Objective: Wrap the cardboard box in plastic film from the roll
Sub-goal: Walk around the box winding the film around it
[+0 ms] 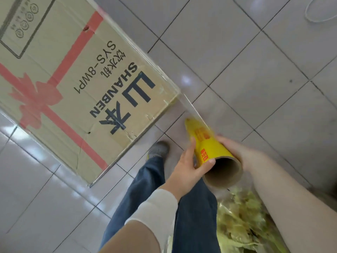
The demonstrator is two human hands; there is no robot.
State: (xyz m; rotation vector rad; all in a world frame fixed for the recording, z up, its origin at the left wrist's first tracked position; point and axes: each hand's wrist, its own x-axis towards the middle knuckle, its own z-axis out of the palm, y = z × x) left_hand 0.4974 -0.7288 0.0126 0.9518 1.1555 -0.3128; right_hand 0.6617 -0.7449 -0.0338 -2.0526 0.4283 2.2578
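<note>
Left hand [184,167], right hand [235,148] grip roll [209,143]; box [73,79] near, upper left.

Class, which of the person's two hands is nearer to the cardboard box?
Left. The left hand grips the yellow roll on the side facing the cardboard box; the right hand holds the roll's far side, with the roll between it and the box.
</note>
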